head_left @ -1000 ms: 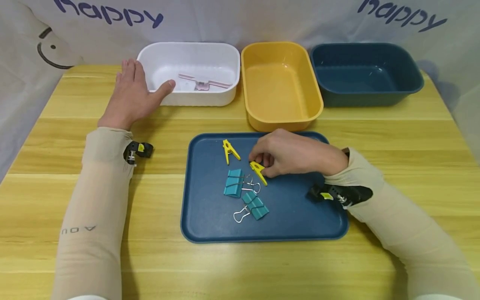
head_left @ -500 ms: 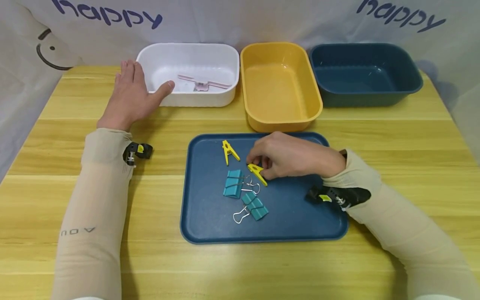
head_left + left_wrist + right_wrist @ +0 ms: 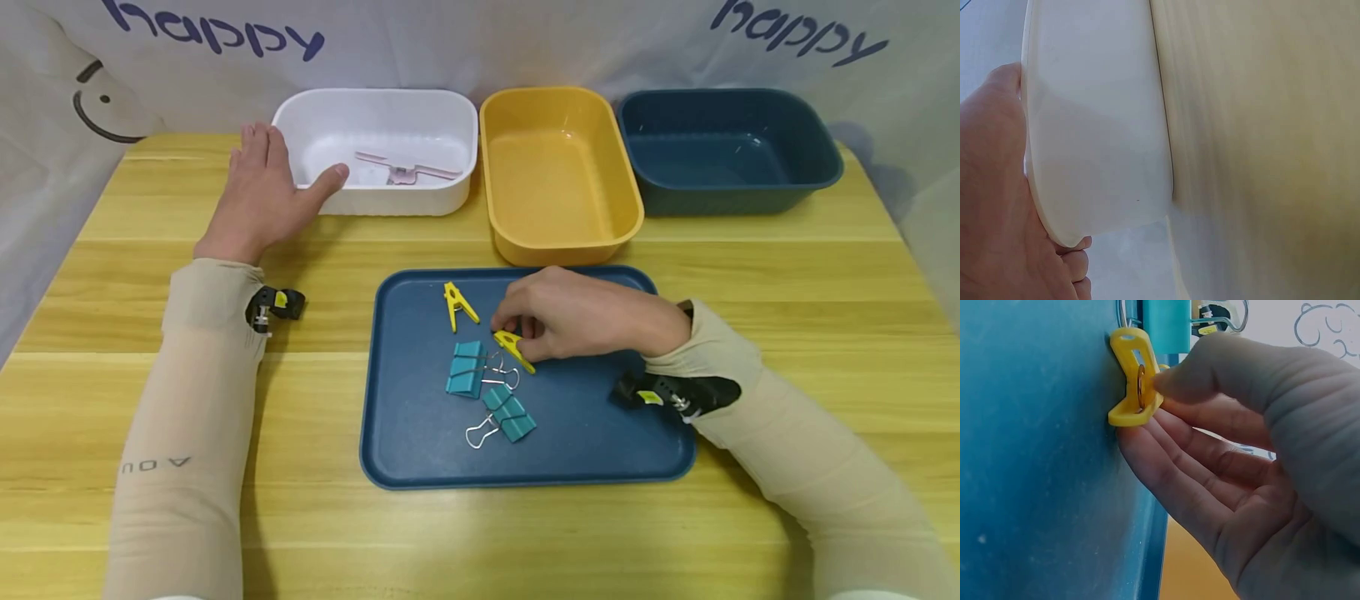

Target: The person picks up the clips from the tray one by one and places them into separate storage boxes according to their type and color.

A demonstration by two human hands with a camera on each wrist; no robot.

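Note:
In the head view my left hand (image 3: pixel 258 196) grips the near left corner of a white bin (image 3: pixel 401 200), thumb over the front rim and fingers along the left end. The left wrist view shows fingertips (image 3: pixel 1075 265) bent round that corner. My right hand (image 3: pixel 573 312) pinches a yellow clothespin (image 3: pixel 512 347) low over the blue tray (image 3: pixel 600 442); its metal spring shows in the right wrist view. A second yellow clothespin (image 3: pixel 458 306) lies to the left. Below are two teal binder clips, one upper (image 3: pixel 466 369) and one lower (image 3: pixel 510 414), with silver wire handles.
Inside the white bin lies a pale pink clip-like item (image 3: pixel 405 172) with long arms. A yellow bin (image 3: pixel 562 183) stands at the back centre, just behind the tray. To its right is a dark blue bin (image 3: pixel 731 196). A printed cloth (image 3: pixel 517 42) hangs behind.
The clothespin in my right hand has turned slightly, and that hand has shifted a little to the left. My left hand holds its place on the white bin.

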